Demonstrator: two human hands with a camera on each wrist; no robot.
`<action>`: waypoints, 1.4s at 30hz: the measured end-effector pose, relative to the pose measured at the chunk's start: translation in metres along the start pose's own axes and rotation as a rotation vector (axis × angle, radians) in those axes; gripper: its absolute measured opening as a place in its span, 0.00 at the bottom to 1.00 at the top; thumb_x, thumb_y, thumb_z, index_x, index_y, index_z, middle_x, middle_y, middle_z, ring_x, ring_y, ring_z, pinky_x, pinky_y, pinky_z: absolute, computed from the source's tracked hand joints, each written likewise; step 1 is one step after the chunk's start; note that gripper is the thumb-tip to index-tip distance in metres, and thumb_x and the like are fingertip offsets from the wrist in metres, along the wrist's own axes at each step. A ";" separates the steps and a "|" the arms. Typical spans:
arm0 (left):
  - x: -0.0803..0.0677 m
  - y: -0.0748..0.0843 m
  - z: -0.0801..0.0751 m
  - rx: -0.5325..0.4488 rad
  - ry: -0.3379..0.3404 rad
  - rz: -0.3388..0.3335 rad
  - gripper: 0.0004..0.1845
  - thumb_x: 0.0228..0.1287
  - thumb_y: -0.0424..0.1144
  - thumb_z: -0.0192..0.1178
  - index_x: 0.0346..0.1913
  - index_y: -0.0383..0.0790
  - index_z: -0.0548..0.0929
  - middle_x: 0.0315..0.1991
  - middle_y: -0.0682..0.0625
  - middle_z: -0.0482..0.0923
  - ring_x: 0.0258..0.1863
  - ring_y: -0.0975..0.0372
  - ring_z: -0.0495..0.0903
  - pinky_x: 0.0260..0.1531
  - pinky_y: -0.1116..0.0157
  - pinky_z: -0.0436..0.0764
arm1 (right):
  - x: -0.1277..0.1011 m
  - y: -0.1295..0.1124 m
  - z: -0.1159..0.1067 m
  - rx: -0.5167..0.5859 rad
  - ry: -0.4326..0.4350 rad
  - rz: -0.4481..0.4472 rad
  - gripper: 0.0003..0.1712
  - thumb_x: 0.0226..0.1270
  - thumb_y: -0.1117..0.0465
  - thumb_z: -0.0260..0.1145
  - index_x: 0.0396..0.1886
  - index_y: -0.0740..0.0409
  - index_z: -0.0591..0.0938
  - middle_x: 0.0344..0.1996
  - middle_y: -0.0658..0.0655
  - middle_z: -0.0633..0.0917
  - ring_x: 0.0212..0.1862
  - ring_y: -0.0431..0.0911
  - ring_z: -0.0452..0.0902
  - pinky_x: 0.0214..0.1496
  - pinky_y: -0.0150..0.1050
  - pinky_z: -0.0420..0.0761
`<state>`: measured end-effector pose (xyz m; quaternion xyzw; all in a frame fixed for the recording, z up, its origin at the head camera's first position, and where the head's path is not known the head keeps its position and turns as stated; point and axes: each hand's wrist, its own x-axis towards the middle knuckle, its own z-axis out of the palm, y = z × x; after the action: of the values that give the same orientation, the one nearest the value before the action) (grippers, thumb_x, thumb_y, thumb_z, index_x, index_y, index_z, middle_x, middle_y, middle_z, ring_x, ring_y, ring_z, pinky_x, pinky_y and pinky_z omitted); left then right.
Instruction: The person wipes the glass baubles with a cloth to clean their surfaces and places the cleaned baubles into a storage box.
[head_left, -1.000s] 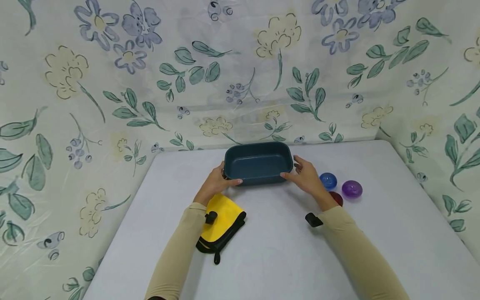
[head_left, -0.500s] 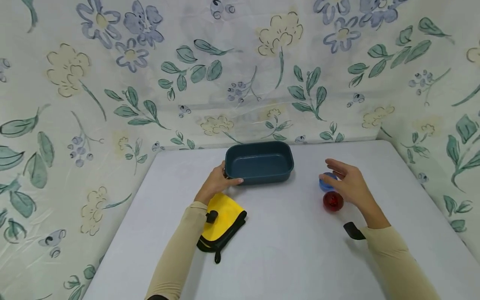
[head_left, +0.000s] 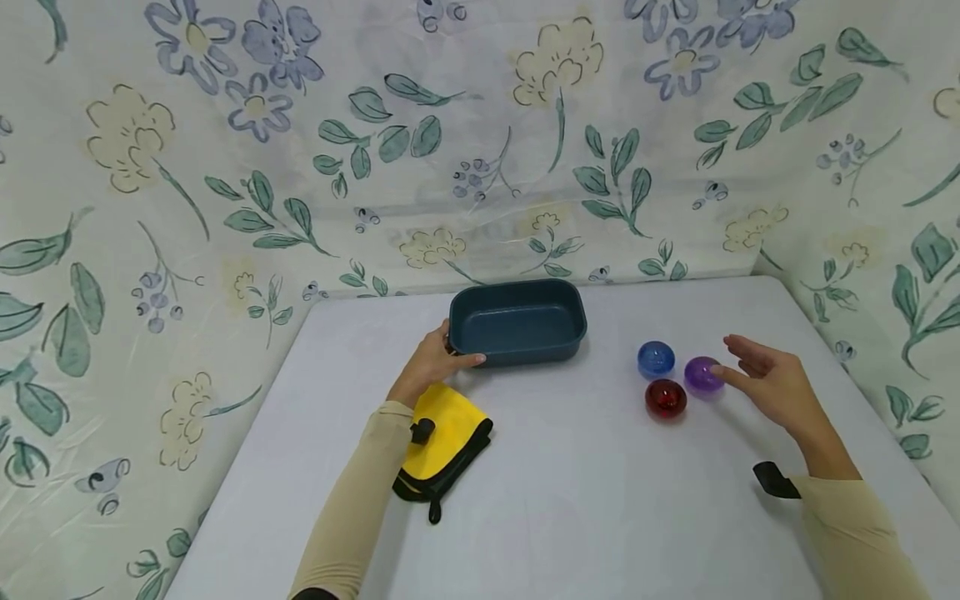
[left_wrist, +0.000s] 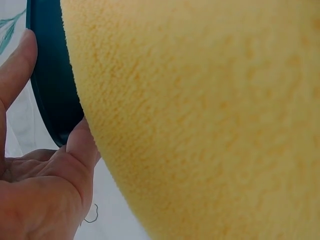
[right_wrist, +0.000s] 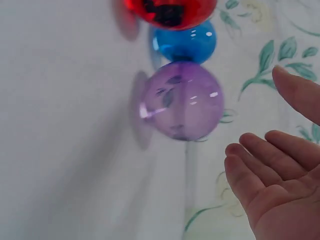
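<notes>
Purple see-through plastic ball is sitting on the white table just beside the right hand, on the right side of the tabletop. That hand is hovering with its fingers spread and relaxed, holding nothing, the thumb tip reaching toward the ball's right side; from the head view I can't say for sure if it's actually touching. In the right wrist view the ball is showing a clear gap from the fingertips, so I'm guessing not quite touching. It's glossy and tinted, with little highlights on top, and you can see the floral print through it.

Right next to it, a blue translucent ball and a red translucent ball are huddling in a tight cluster, close enough that they're probably stopping each other from rolling off.

Over on the left, the left hand is gripping the near left corner of the dark teal oblong plastic tub, thumb along the front wall, fingers curled round the end. My guess is it's steadying the tub. The tub looks empty and is sitting near the back of the table.

Under that forearm a folded yellow microfibre cloth with black edging is lying flat. A floral curtain is hanging behind everything.
</notes>
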<state>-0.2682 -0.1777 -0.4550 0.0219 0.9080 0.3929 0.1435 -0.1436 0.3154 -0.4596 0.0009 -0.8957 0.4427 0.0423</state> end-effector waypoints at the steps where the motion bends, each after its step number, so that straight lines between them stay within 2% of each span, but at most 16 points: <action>1: 0.000 0.000 0.000 -0.001 0.001 -0.003 0.62 0.62 0.53 0.73 0.84 0.37 0.40 0.84 0.37 0.48 0.82 0.46 0.55 0.81 0.47 0.60 | 0.000 0.003 0.001 0.010 -0.007 0.014 0.42 0.71 0.49 0.70 0.76 0.67 0.68 0.72 0.73 0.72 0.71 0.70 0.68 0.54 0.09 0.71; 6: 0.000 -0.001 0.000 -0.009 0.001 -0.007 0.62 0.62 0.53 0.73 0.84 0.38 0.40 0.84 0.37 0.48 0.83 0.46 0.55 0.81 0.47 0.59 | 0.001 0.015 0.006 0.039 -0.063 0.095 0.47 0.69 0.46 0.71 0.77 0.67 0.66 0.73 0.73 0.70 0.72 0.70 0.67 0.51 0.12 0.75; 9: 0.000 -0.001 0.001 -0.011 -0.001 0.001 0.62 0.62 0.53 0.73 0.84 0.38 0.41 0.84 0.37 0.49 0.82 0.46 0.56 0.81 0.47 0.59 | 0.002 0.020 0.010 0.044 -0.094 0.125 0.49 0.68 0.45 0.71 0.78 0.66 0.64 0.75 0.73 0.69 0.73 0.70 0.67 0.55 0.17 0.78; 13: 0.000 -0.001 0.001 -0.009 0.001 0.004 0.62 0.62 0.53 0.73 0.84 0.38 0.41 0.84 0.37 0.49 0.82 0.46 0.56 0.81 0.47 0.59 | 0.004 0.024 0.012 0.040 -0.134 0.153 0.52 0.67 0.44 0.72 0.80 0.66 0.61 0.77 0.72 0.66 0.74 0.70 0.65 0.65 0.37 0.78; 16: 0.001 -0.001 0.001 -0.012 0.004 0.000 0.62 0.62 0.53 0.73 0.84 0.38 0.40 0.84 0.38 0.49 0.82 0.47 0.56 0.81 0.47 0.59 | 0.005 0.024 0.013 0.037 -0.153 0.167 0.54 0.67 0.43 0.72 0.80 0.66 0.59 0.77 0.72 0.64 0.75 0.71 0.64 0.69 0.52 0.72; 19: 0.000 0.000 0.001 -0.018 0.004 -0.004 0.62 0.62 0.53 0.73 0.84 0.39 0.41 0.84 0.38 0.49 0.82 0.47 0.56 0.81 0.47 0.59 | 0.005 0.024 0.014 0.036 -0.155 0.169 0.54 0.66 0.44 0.73 0.80 0.68 0.60 0.77 0.73 0.64 0.75 0.72 0.64 0.70 0.58 0.69; 22: 0.000 0.002 0.001 -0.026 0.002 -0.006 0.62 0.62 0.52 0.73 0.84 0.38 0.41 0.84 0.38 0.49 0.82 0.47 0.56 0.81 0.47 0.59 | 0.005 0.024 0.015 0.030 -0.148 0.164 0.52 0.66 0.46 0.74 0.79 0.69 0.61 0.76 0.74 0.65 0.74 0.72 0.65 0.70 0.57 0.70; 30: -0.001 0.004 -0.001 -0.016 -0.003 -0.005 0.61 0.61 0.52 0.74 0.84 0.39 0.41 0.84 0.39 0.50 0.82 0.47 0.56 0.81 0.46 0.60 | 0.004 0.024 0.018 0.006 -0.116 0.148 0.50 0.66 0.46 0.74 0.77 0.67 0.65 0.74 0.74 0.69 0.71 0.71 0.70 0.64 0.44 0.79; 35: -0.001 0.005 -0.004 0.034 -0.023 -0.021 0.61 0.62 0.55 0.72 0.84 0.38 0.42 0.83 0.37 0.52 0.81 0.45 0.58 0.80 0.45 0.61 | 0.004 0.025 0.019 0.014 -0.102 0.154 0.48 0.67 0.45 0.73 0.77 0.67 0.66 0.73 0.74 0.70 0.71 0.71 0.71 0.58 0.29 0.82; 39: -0.007 0.008 -0.015 0.059 -0.048 -0.060 0.59 0.65 0.60 0.67 0.83 0.35 0.43 0.82 0.36 0.53 0.81 0.45 0.59 0.79 0.45 0.62 | 0.003 0.025 0.018 0.009 -0.096 0.154 0.47 0.67 0.46 0.72 0.77 0.67 0.67 0.73 0.75 0.70 0.70 0.72 0.71 0.59 0.32 0.82; 42: -0.018 0.005 -0.029 0.048 -0.063 -0.057 0.54 0.68 0.61 0.63 0.83 0.35 0.48 0.82 0.37 0.56 0.81 0.46 0.61 0.79 0.45 0.63 | 0.003 0.025 0.019 0.001 -0.098 0.150 0.47 0.68 0.45 0.72 0.77 0.67 0.67 0.73 0.75 0.70 0.70 0.72 0.71 0.59 0.33 0.82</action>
<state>-0.2597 -0.1979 -0.4285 0.0119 0.9125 0.3660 0.1825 -0.1490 0.3154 -0.4905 -0.0445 -0.8941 0.4443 -0.0347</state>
